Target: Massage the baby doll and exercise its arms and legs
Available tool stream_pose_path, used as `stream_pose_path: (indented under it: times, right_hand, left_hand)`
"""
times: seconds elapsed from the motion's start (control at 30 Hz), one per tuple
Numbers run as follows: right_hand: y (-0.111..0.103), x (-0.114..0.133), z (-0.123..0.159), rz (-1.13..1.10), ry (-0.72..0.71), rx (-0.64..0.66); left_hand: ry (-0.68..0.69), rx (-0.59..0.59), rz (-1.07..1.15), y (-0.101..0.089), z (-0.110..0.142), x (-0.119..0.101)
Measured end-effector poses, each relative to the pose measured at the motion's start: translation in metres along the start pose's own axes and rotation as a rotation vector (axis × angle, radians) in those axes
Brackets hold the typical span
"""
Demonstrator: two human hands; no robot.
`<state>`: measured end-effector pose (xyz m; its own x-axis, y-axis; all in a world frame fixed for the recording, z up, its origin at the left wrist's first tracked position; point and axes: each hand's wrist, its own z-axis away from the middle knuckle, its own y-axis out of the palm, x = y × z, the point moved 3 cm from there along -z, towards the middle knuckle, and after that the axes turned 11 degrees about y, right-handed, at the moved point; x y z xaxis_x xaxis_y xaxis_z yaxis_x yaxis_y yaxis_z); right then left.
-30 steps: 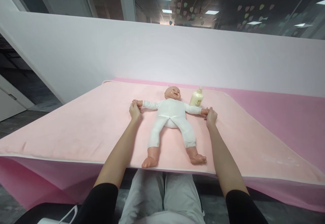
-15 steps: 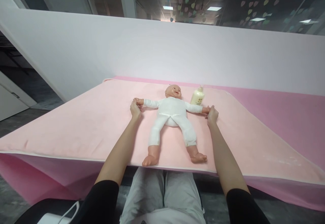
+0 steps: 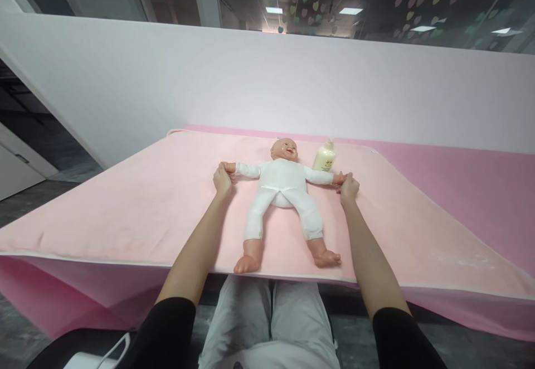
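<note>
A baby doll [image 3: 282, 176] with a white cloth body and bare plastic head, hands and feet lies face up, feet toward me. Its arms are stretched out to both sides and its legs are spread. My left hand [image 3: 222, 180] is closed around the doll's hand on the left side. On the other side, my right hand [image 3: 349, 189] grips the doll's other hand, fingers curled in. Beside the doll's head, close to its right-side arm, stands a pale yellow pump bottle [image 3: 325, 157].
A light pink towel [image 3: 137, 202] covers the table over a darker pink sheet [image 3: 468, 185]. Behind it rises a white partition [image 3: 267, 85] with glass above. A black seat with a white object [image 3: 90, 360] on it sits at the lower left.
The view has shifted very slightly. Both hands keep their hold on the doll's hands, and the doll and bottle look unmoved.
</note>
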<state>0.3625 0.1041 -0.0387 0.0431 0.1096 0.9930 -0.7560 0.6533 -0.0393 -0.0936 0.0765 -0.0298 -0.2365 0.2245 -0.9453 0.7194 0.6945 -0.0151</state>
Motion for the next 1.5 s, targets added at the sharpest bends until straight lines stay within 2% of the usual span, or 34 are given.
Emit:
stream_pose_path:
  times: [0.3,0.53,0.73,0.93,1.1,1.5]
  right_hand:
    - [0.000,0.006,0.003,-0.080,0.153,0.032]
    - [0.000,0.010,0.005,-0.166,0.210,0.114]
    - [-0.002,0.013,0.009,-0.204,0.182,0.220]
    - [-0.005,0.014,0.013,-0.165,0.123,0.257]
    - [-0.006,0.014,0.013,-0.121,0.103,0.248]
    - [-0.003,0.010,0.008,-0.131,0.134,0.217]
  left_hand:
    - [0.001,-0.021,0.031,0.001,-0.005,0.008]
    - [-0.020,-0.040,0.012,0.000,-0.004,0.005]
    - [-0.046,-0.062,-0.004,-0.001,-0.005,0.004]
    - [-0.021,-0.071,0.039,-0.002,-0.003,0.002]
    - [0.094,-0.003,0.042,-0.001,0.001,0.000]
    - [0.108,-0.013,0.057,0.001,0.002,0.000]
